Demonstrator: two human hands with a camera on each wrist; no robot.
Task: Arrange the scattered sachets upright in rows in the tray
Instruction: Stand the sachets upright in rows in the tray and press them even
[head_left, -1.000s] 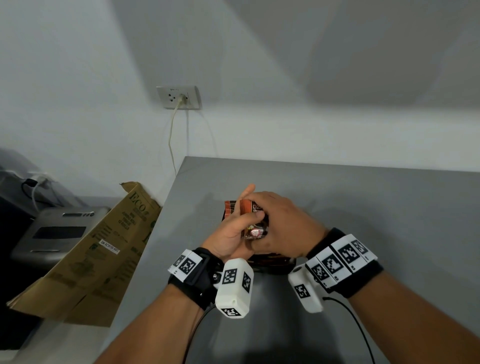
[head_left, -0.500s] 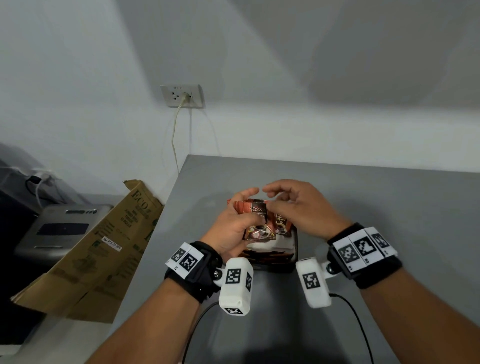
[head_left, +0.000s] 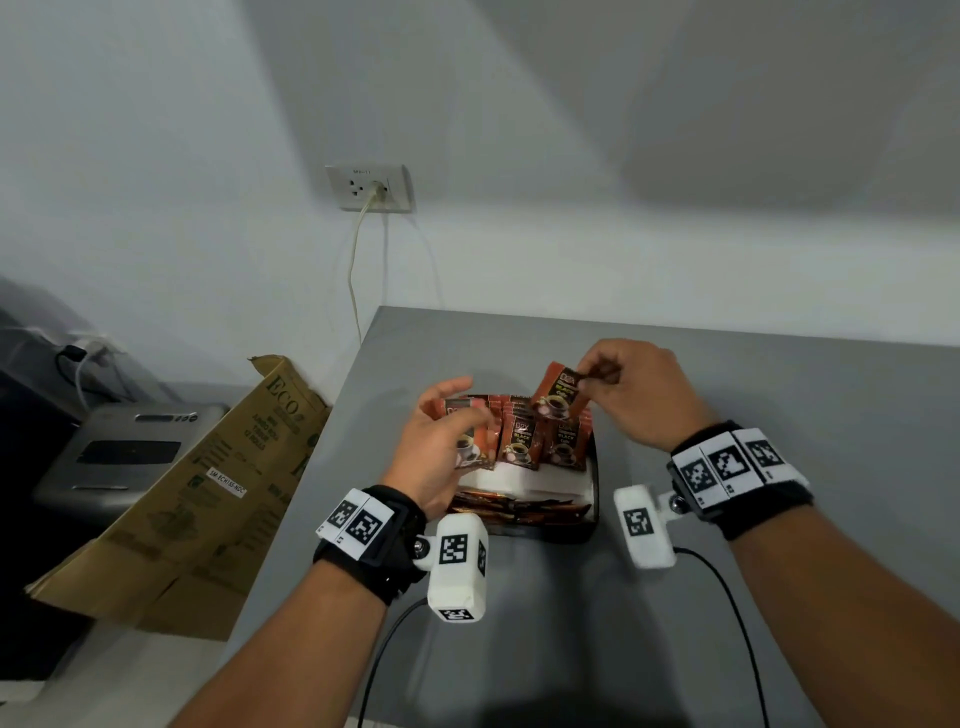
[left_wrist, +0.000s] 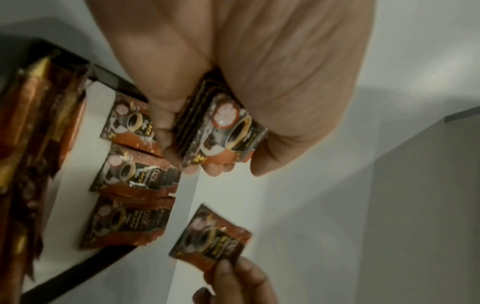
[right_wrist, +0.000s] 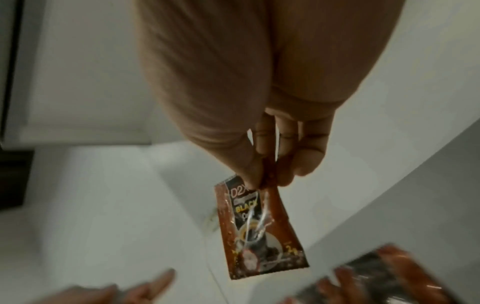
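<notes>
Right hand (right_wrist: 259, 115) pinching dangling sachet (right_wrist: 259, 228) by its top edge

The head camera looks forward and down from above at the flat grey table (head_left: 779, 467), wall beyond. Each wrist camera looks close along its palm toward the fingers. All three share the single hanging brown foil coffee sachet (head_left: 558, 396) (left_wrist: 211, 236) (right_wrist: 259, 226).

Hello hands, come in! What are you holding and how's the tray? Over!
Left hand grips a sachet stack. Right hand pinches one sachet by its top, above the tray. Three rows upright, more lying flat in front. Nothing in the way.
</notes>
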